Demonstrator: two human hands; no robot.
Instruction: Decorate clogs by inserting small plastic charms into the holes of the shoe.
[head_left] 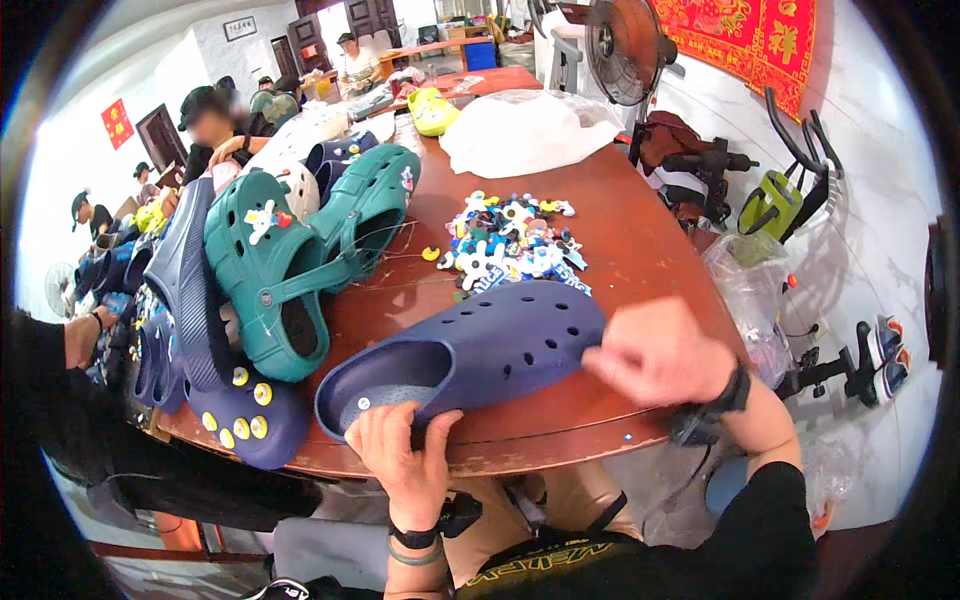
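A navy clog (490, 345) with round holes lies across the near edge of the table, its open heel to the left and its toe to the right. My left hand (400, 450) is closed on the near side of its heel opening, thumb and fingers at the rim. By the toe is my right hand (665, 350), fingers curled together and slightly blurred; whatever they may hold is hidden. Behind the clog spreads a pile of small colourful shoe charms (515, 235), with a yellow and black charm (430, 254) apart from it.
Green clogs (260, 265) and a navy clog with yellow charms (270, 430) crowd the left of the red-brown table (610, 220). A white plastic bag (530, 130) and a lime clog (432, 112) lie farther back. Beyond the right edge stands a fan (622, 50). Other people sit at left.
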